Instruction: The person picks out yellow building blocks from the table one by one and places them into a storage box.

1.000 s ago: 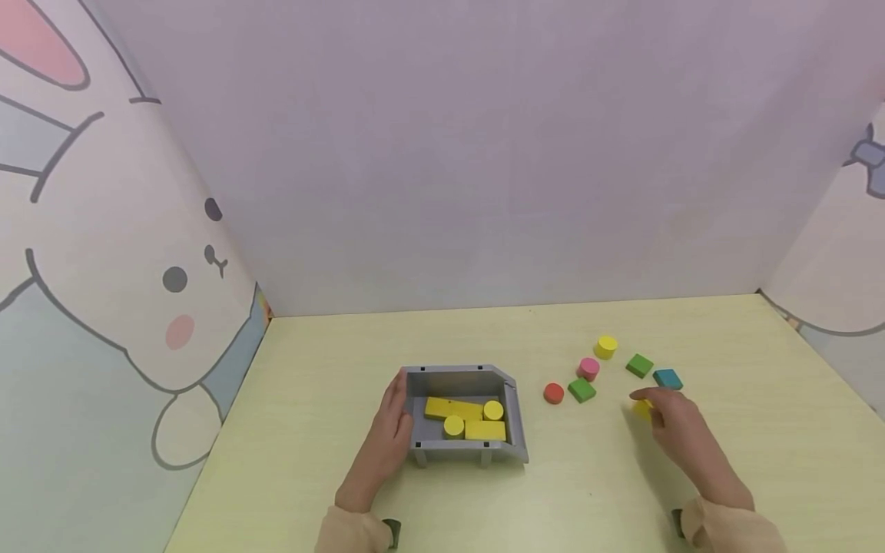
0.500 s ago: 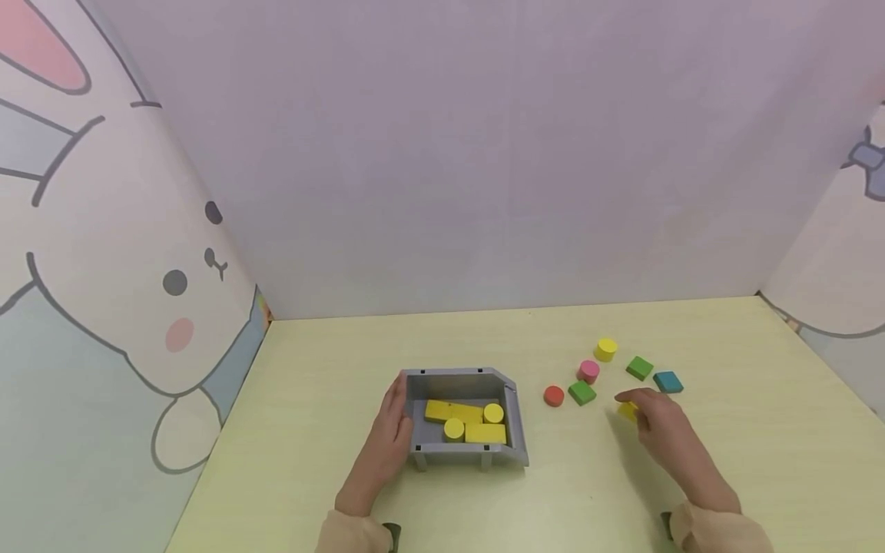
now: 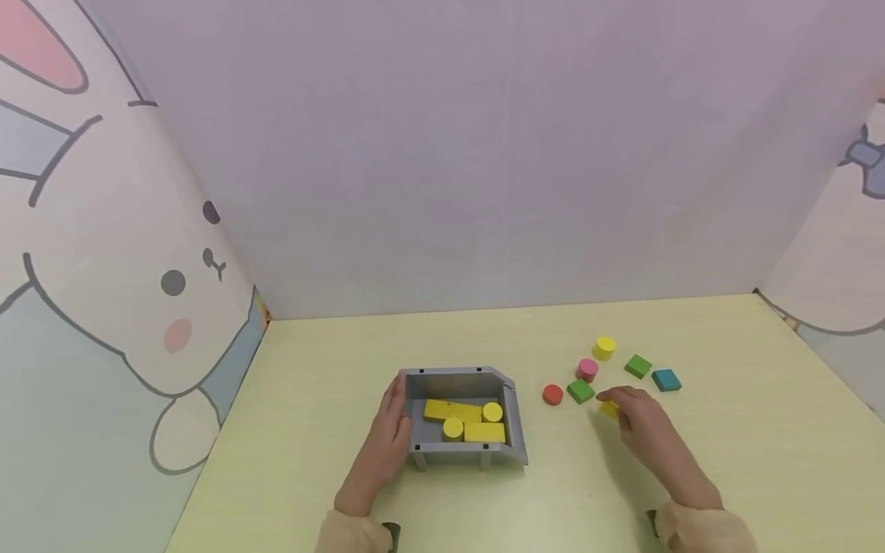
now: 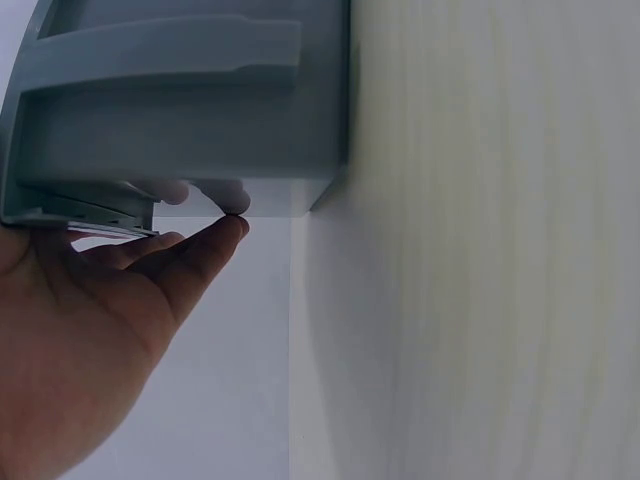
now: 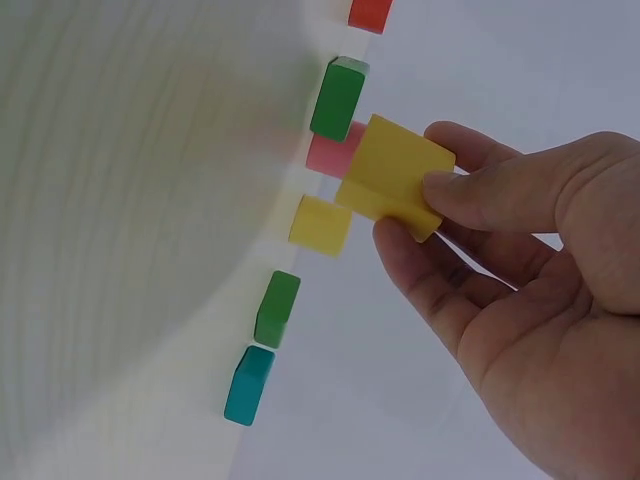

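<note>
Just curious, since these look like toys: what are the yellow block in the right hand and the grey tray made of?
The yellow block looks like painted wood: matte, even colour, crisp square edges, though the paint hides any grain. The grey tray looks like moulded plastic: smooth uniform surface, thin walls, small legs, and a moulded ridge seen by the left wrist camera. Neither can be confirmed by sight alone.

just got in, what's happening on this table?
A person's left hand steadies a grey plastic tray that holds four yellow wooden blocks. Their right hand pinches a yellow square block, lifted just off the pale yellow table. Red, pink, green, teal and yellow blocks lie loose nearby.
</note>
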Demonstrator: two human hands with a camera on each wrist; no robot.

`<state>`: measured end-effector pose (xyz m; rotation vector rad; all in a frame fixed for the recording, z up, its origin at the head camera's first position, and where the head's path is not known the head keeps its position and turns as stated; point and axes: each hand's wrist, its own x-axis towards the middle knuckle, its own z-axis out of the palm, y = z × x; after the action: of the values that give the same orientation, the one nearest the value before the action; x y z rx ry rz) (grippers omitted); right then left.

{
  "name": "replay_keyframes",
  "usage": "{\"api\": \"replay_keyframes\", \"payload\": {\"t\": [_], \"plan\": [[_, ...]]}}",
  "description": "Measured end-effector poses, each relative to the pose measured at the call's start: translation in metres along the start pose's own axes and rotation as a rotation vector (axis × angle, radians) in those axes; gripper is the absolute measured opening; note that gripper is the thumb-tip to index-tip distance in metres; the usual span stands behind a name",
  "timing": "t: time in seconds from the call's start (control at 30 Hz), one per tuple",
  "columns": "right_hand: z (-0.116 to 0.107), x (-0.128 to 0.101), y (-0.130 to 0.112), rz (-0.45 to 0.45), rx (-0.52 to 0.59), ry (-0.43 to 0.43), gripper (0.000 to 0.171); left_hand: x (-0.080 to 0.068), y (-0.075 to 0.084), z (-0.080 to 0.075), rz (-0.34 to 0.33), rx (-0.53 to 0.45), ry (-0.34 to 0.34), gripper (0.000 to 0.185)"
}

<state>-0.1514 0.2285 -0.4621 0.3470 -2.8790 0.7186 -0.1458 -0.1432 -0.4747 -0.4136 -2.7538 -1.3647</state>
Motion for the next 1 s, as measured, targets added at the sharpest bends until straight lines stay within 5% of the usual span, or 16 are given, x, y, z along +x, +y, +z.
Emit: {"api": "replay_keyframes", "payload": {"t": [1.0], "plan": [[0.011, 0.008, -0.030, -0.109, 0.008, 0.028, 0.028, 0.000, 0.003, -0.001, -0.008, 0.004, -0.003, 0.056]]}}
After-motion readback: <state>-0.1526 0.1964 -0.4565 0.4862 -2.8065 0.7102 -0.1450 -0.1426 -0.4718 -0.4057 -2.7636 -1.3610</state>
